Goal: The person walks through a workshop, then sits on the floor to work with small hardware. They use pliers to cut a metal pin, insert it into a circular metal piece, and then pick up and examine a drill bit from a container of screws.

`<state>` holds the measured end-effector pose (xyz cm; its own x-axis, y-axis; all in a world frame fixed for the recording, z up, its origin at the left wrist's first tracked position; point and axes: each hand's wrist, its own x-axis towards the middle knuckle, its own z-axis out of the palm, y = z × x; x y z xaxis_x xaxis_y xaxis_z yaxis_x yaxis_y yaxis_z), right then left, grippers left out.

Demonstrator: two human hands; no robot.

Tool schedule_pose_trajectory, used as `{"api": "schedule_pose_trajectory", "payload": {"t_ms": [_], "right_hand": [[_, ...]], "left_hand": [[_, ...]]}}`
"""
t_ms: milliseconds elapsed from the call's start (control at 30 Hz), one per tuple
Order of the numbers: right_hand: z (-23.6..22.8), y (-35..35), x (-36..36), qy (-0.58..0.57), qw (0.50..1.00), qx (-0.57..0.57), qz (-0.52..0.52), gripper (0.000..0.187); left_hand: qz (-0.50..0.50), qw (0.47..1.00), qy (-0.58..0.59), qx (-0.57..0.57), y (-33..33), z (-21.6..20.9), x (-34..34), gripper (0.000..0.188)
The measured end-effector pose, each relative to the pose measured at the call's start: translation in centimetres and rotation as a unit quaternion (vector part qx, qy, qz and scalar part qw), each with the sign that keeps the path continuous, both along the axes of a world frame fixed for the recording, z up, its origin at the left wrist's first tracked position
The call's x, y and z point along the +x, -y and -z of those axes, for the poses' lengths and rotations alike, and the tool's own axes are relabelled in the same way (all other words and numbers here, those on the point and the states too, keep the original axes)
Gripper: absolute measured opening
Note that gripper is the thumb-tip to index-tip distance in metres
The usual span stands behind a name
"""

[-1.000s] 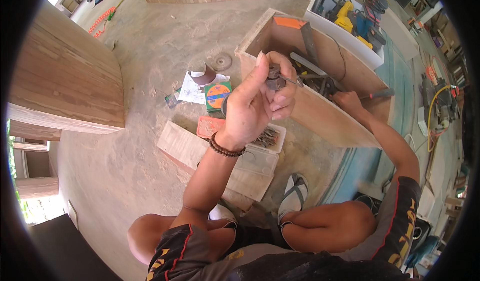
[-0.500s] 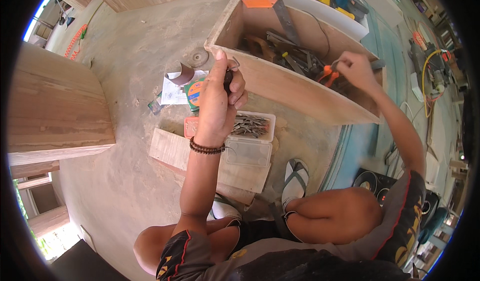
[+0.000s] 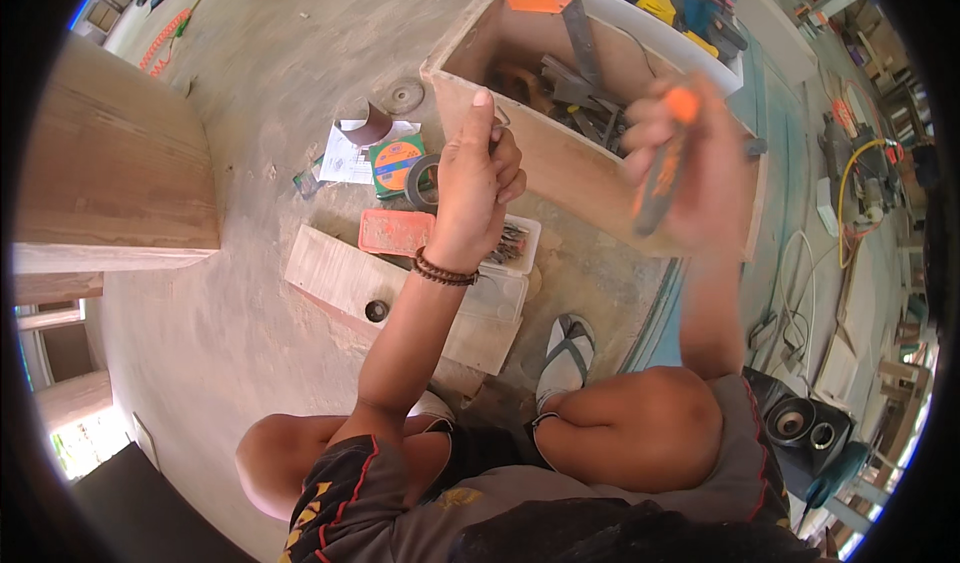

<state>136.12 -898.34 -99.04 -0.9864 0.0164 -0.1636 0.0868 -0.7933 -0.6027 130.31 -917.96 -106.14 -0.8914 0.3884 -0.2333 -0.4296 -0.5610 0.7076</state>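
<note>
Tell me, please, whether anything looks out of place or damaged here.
Nothing looks clearly damaged, but the tools in the wooden box lie jumbled at mixed angles, and a curled brown sheet sits on white paper on the floor.

Shirt (image 3: pixel 520 495): grey and black, six o'clock. Left sleeve (image 3: pixel 338 491), seven o'clock: dark, red piping, yellow markings. Right sleeve (image 3: pixel 738 443), four o'clock: grey, red piping. Left wrist: brown beaded bracelet (image 3: pixel 442 272). Shorts (image 3: pixel 492 451): black. Sandal (image 3: pixel 570 345), between four and five o'clock: dark straps.

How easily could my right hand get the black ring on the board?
Probably not easily: the right hand holds a tool, and the left forearm lies between hand and ring.
</note>
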Motion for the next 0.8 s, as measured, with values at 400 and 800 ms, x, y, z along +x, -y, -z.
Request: {"api": "schedule_pose_trajectory", "payload": {"t_ms": [400, 800], "right_hand": [[5.6, 6.5, 4.2, -0.100, 0.887, 0.443, 0.080, 0.031], [4.5, 4.1, 4.3, -0.188, 0.596, 0.764, 0.160, 0.038]], "left_hand": [[0.036, 0.993, 0.052, -0.101, 3.2, -0.1, 1.3, 0.030], [0.083, 0.992, 0.022, -0.089, 2.9, -0.6, 2.0, 0.030]]}}
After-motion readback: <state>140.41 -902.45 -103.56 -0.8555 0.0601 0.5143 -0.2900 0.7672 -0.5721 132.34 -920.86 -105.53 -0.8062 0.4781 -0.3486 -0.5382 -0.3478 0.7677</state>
